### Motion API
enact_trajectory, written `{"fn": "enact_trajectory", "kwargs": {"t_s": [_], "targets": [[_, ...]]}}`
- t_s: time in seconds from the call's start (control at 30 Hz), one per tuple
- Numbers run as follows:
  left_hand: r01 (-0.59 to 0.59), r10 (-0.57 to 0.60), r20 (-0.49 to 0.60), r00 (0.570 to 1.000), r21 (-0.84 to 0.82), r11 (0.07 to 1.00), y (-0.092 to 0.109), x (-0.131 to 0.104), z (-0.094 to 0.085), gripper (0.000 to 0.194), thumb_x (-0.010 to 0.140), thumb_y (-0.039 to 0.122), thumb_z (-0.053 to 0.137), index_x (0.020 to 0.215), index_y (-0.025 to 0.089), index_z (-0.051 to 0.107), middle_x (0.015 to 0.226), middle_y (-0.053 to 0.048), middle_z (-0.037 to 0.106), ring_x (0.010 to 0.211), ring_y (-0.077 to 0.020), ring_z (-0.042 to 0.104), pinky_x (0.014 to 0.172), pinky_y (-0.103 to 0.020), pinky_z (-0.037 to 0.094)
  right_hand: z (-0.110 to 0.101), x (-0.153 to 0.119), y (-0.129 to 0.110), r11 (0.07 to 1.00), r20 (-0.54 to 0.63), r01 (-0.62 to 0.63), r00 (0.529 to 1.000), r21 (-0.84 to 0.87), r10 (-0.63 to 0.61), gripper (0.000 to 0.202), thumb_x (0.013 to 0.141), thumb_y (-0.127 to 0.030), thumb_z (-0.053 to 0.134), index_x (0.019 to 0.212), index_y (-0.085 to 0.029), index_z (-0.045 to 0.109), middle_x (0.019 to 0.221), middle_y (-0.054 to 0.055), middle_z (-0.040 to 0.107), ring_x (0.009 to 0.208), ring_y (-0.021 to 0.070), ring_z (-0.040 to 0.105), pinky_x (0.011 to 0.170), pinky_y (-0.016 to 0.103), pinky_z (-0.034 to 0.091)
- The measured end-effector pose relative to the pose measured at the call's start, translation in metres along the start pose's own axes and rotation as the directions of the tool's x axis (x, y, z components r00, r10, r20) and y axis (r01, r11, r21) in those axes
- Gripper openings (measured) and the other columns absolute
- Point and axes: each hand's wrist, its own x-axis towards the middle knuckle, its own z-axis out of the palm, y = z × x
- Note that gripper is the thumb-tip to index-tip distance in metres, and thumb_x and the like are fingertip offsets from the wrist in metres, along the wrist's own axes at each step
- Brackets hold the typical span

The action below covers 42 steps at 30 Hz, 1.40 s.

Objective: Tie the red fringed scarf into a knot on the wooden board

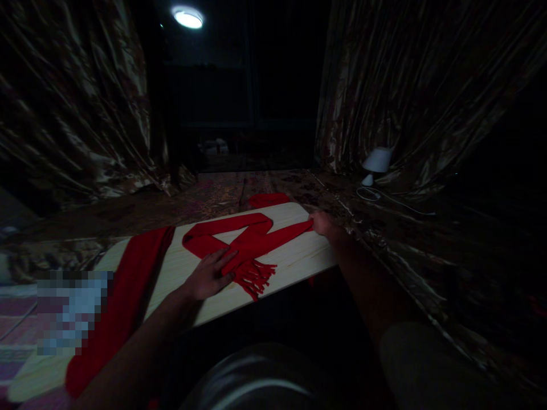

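Note:
A red scarf [256, 238] lies looped and crossed over itself on a pale wooden board [294, 259], its fringe spread toward the board's near edge. My left hand [209, 274] rests flat on the scarf beside the fringe, fingers apart. At the board's right end, my right hand [323, 223] is closed around a narrowed stretch of the scarf and pulls it into a straight line. Farther left, a wide red cloth band [128, 285] lies across the board; whether it joins the scarf I cannot tell.
Beyond the board's far edge is another piece of red cloth [269, 199] on a patterned cover. A small white lamp [376, 162] with a cord stands at the back right. Patterned curtains [367, 85] frame a dark window. A blurred-out patch [74, 313] sits at left.

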Motion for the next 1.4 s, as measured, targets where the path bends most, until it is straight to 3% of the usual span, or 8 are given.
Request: {"fn": "enact_trajectory", "kwargs": {"t_s": [0.13,0.33,0.5,0.73,0.93,1.07,1.23,1.4], "targets": [[-0.013,0.013,-0.014,1.000,-0.003,1.000,-0.001,0.000,0.001,0.071,0.093,0.063,0.048,0.154,0.026,0.043,0.158,-0.014,0.041,0.137,-0.0356,0.048,0.110,-0.052,0.042,0.003,-0.003,0.008,0.998,0.022,-0.066,0.998,-0.005,0.066,0.030,0.083,-0.008,0.060,0.104,-0.019,0.078,0.104,0.010,0.077,0.095,0.0200,0.071,0.090,0.027,0.051],[-0.010,0.010,0.005,1.000,0.020,1.000,0.002,0.000,-0.001,0.072,0.094,0.062,0.046,0.155,0.024,0.042,0.158,-0.015,0.041,0.138,-0.0366,0.047,0.111,-0.052,0.041,-0.002,-0.012,-0.002,0.979,-0.173,-0.196,0.967,-0.048,0.185,0.037,0.096,-0.016,0.044,0.127,-0.013,0.065,0.130,0.022,0.064,0.109,0.0283,0.067,0.094,0.037,0.051],[-0.027,0.027,-0.014,1.000,0.019,0.999,0.000,0.000,0.000,0.072,0.093,0.063,0.046,0.154,0.025,0.043,0.156,-0.015,0.043,0.136,-0.0369,0.049,0.108,-0.052,0.044,-0.001,-0.011,-0.005,0.991,-0.077,-0.123,0.990,-0.060,0.118,0.032,0.094,-0.012,0.047,0.117,-0.016,0.068,0.107,0.016,0.073,0.102,0.0249,0.070,0.092,0.034,0.052],[-0.069,0.072,-0.098,0.993,0.034,0.997,-0.012,0.000,0.014,0.066,0.095,0.061,0.045,0.153,0.029,0.044,0.153,-0.014,0.048,0.135,-0.0338,0.051,0.107,-0.050,0.046,0.002,-0.014,0.005,0.982,-0.044,-0.182,0.983,-0.046,0.180,0.032,0.097,-0.013,0.044,0.106,-0.013,0.075,0.114,0.021,0.071,0.106,0.0276,0.069,0.093,0.038,0.052],[-0.116,0.122,-0.143,0.982,0.050,0.992,-0.015,-0.001,0.013,0.063,0.097,0.059,0.044,0.151,0.027,0.048,0.150,-0.014,0.052,0.129,-0.0315,0.057,0.103,-0.047,0.051,-0.006,-0.001,0.015,0.959,-0.038,-0.269,0.961,0.086,0.273,0.026,0.092,-0.016,0.055,0.109,-0.018,0.074,0.109,0.013,0.074,0.099,0.0208,0.070,0.081,0.025,0.051],[-0.121,0.130,-0.151,0.980,0.063,0.991,-0.015,-0.001,0.011,0.061,0.097,0.059,0.044,0.149,0.028,0.050,0.147,-0.013,0.054,0.128,-0.0307,0.058,0.101,-0.044,0.052,-0.008,0.001,0.021,0.968,-0.021,-0.237,0.971,0.079,0.239,0.028,0.091,-0.015,0.055,0.112,-0.018,0.072,0.108,0.012,0.074,0.095,0.0196,0.069,0.081,0.025,0.049],[-0.124,0.135,-0.146,0.980,0.080,0.989,-0.017,-0.001,0.012,0.061,0.096,0.058,0.046,0.150,0.029,0.049,0.148,-0.013,0.054,0.128,-0.0311,0.058,0.101,-0.045,0.053,-0.009,-0.009,0.023,0.988,-0.012,-0.155,0.988,0.026,0.155,0.026,0.092,-0.016,0.055,0.111,-0.015,0.073,0.115,0.019,0.072,0.116,0.0274,0.062,0.100,0.036,0.043],[-0.125,0.132,-0.132,0.982,0.065,0.990,-0.019,-0.002,0.012,0.061,0.096,0.056,0.048,0.150,0.028,0.049,0.151,-0.015,0.051,0.129,-0.0322,0.058,0.102,-0.045,0.052,-0.008,-0.016,0.029,0.985,0.029,-0.169,0.985,0.033,0.168,0.024,0.094,-0.015,0.052,0.106,-0.017,0.073,0.107,0.014,0.074,0.102,0.0220,0.067,0.088,0.030,0.047]]}}
